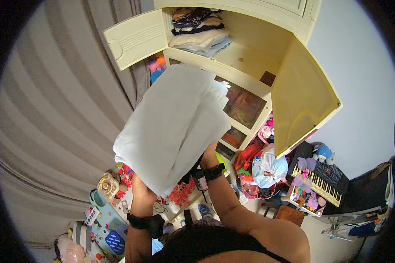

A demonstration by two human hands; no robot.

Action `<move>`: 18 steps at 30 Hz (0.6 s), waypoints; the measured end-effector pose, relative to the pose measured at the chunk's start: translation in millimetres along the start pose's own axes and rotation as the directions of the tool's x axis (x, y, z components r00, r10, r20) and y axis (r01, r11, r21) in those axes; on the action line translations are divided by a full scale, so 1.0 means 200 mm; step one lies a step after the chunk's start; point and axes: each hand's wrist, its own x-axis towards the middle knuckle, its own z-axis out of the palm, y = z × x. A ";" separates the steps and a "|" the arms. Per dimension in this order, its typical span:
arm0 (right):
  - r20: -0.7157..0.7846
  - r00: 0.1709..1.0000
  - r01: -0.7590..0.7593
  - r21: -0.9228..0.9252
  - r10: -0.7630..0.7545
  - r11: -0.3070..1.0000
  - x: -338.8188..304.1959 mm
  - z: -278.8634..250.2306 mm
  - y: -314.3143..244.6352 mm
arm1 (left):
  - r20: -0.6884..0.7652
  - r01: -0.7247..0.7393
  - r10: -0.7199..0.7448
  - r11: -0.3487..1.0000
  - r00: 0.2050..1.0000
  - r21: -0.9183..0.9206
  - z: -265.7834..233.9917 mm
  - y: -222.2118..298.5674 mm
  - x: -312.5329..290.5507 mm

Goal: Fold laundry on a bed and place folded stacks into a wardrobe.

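A large folded white cloth [171, 118], several layers thick, is held up in front of me by both hands. My left hand [141, 190] grips its near left corner from below. Under the near right edge is my right hand [209, 157]; its fingers are mostly hidden beneath the fabric. Beyond the cloth stands a cream cabinet [232, 65] with both upper doors swung wide. On the left of its shelf lies a stack of folded clothes [199, 37], dark ones above pale ones. The cloth covers part of the cabinet's lower front.
The left cabinet door [138, 37] reaches toward a grey curtain [66, 96]; the right door [305, 94] juts toward me. At right are a tied white plastic bag [270, 168], a keyboard [327, 184] and a box of small toys [307, 201]. A patterned light-blue item [107, 223] lies lower left.
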 end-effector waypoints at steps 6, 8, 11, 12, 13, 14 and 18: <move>-0.125 0.988 -0.080 0.046 0.085 0.996 0.16 -0.11 -0.06 | 0.026 -0.081 0.086 0.982 0.996 -0.169 0.02 -0.06 0.17; -0.183 0.970 -0.139 0.118 0.159 0.983 0.20 -0.16 -0.05 | 0.038 -0.044 0.052 0.983 0.998 -0.180 0.06 -0.07 0.20; -0.067 0.995 -0.069 0.039 0.071 0.997 0.22 -0.25 -0.03 | 0.121 -0.225 0.197 0.931 0.973 0.287 0.02 -0.12 0.21; -0.071 0.991 -0.109 0.076 0.115 0.991 0.22 -0.24 -0.04 | 0.269 -0.410 0.313 0.620 0.911 0.669 0.02 -0.12 0.22; -0.074 0.985 -0.149 0.113 0.157 0.982 0.22 -0.24 -0.05 | 0.273 -0.410 0.309 0.620 0.911 0.668 0.04 -0.12 0.23; -0.076 0.985 -0.143 0.114 0.152 0.983 0.24 -0.27 -0.04 | 0.232 -0.348 0.264 0.783 0.936 0.516 0.08 -0.13 0.22; -0.051 0.986 -0.150 0.143 0.158 0.978 0.29 -0.31 -0.05 | 0.179 -0.331 0.278 0.777 0.944 0.536 0.15 -0.16 0.28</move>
